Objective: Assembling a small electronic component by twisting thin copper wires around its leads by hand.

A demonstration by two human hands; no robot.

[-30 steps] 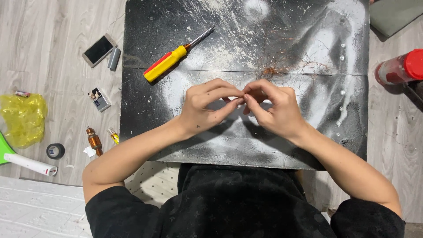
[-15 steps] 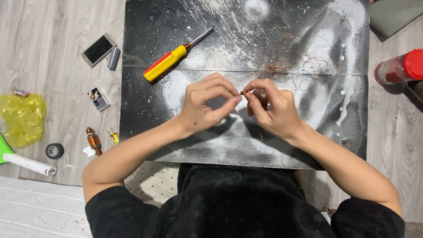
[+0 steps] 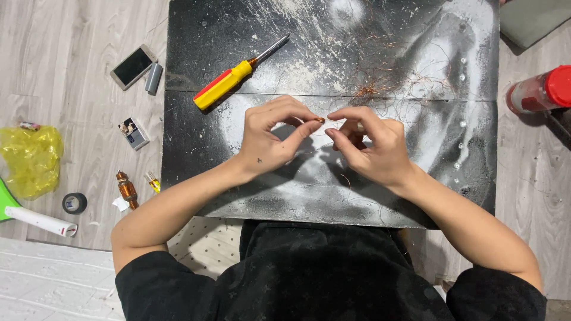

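While both hands pinch it, copper wire [image 3: 322, 120] runs left-right between left hand [image 3: 269, 139] and right hand [image 3: 372, 145].

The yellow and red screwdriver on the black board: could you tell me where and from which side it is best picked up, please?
Grip the screwdriver by its thick yellow and red handle, not the thin metal shaft. It lies flat and diagonal, handle end down-left, nearest the left hand. Probably best to come from above with that hand, fingers closing across the handle's width; the board around it is bare.
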